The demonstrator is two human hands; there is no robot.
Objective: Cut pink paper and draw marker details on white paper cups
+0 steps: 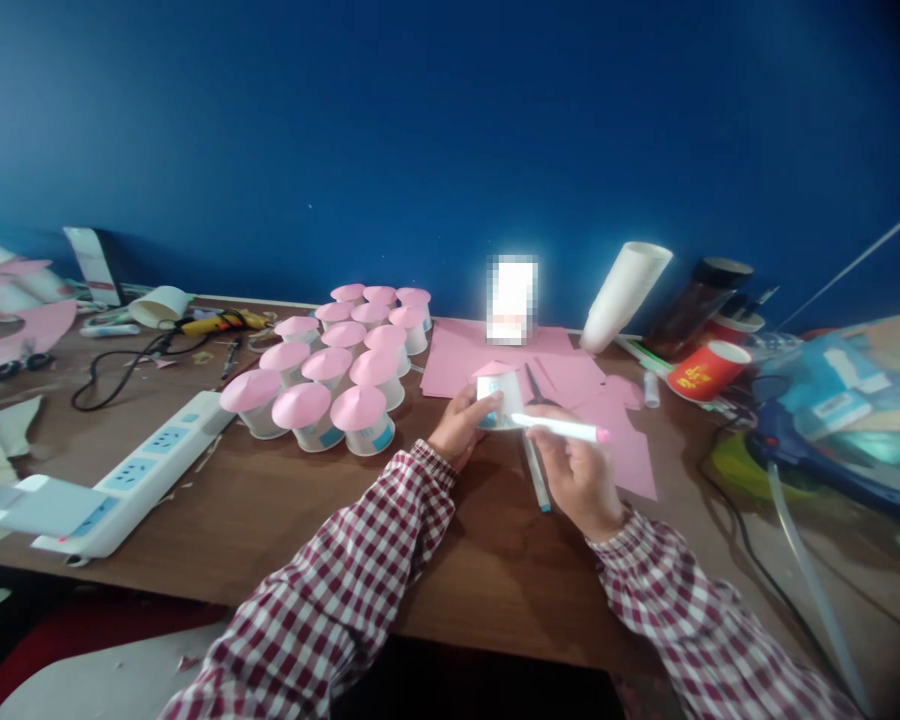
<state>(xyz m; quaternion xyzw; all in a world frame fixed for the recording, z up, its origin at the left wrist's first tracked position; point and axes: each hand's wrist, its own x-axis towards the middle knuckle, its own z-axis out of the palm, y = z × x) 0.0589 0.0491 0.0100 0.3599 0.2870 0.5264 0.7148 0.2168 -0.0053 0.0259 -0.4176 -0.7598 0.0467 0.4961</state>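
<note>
My left hand point(459, 428) is closed around a paper cup point(499, 398) that has a pink cone on top. In my right hand point(576, 465) is a white marker point(559, 428) with a pink end, its other end close to the cup's side. Under my hands lies another marker point(537, 475) with a blue-green end on the table. To the left stand several upside-down paper cups topped with pink paper cones point(358, 408), set in rows. Pink paper sheets point(457, 360) lie behind my hands.
A white power strip point(161, 470) lies at the left with a plug in it. Stacked paper cups point(626, 295) lean at the back right, near a red paper cup point(709, 370). A blue glue gun point(810, 450) and cables lie far right; scissors point(22, 367) far left.
</note>
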